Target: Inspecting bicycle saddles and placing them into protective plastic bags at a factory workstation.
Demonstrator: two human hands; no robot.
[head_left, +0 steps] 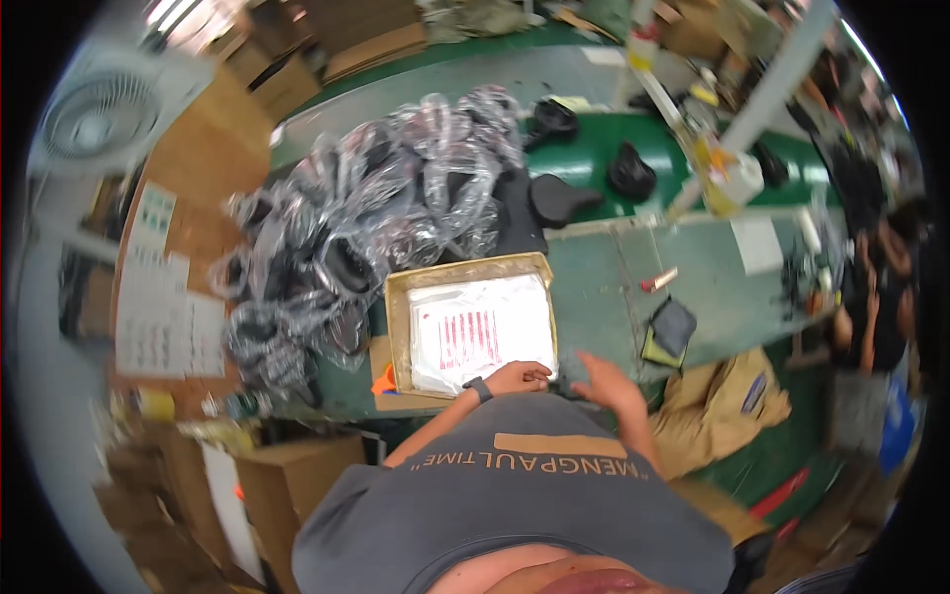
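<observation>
In front of me on the bench is a shallow open carton (398, 337). Inside it lies a white plastic-wrapped pack (524, 327) with red striped print. My left hand (519, 377), a dark watch (478, 389) on its wrist, is over the carton's near right corner with its fingers curled together; whatever they hold, if anything, is hidden. Just right of that corner, my right hand (607, 384) is at the bench's near edge, fingers stretched out and apart, with nothing seen in it.
A heap of dark, clear-wrapped pieces (396, 188) covers the bench's left. Bare dark pads (562, 201) lie behind the carton. To the right are a dark folded cloth (673, 327), a small red-and-tan item (658, 280) and a white sheet (757, 246). A brown sack (717, 411) sits below.
</observation>
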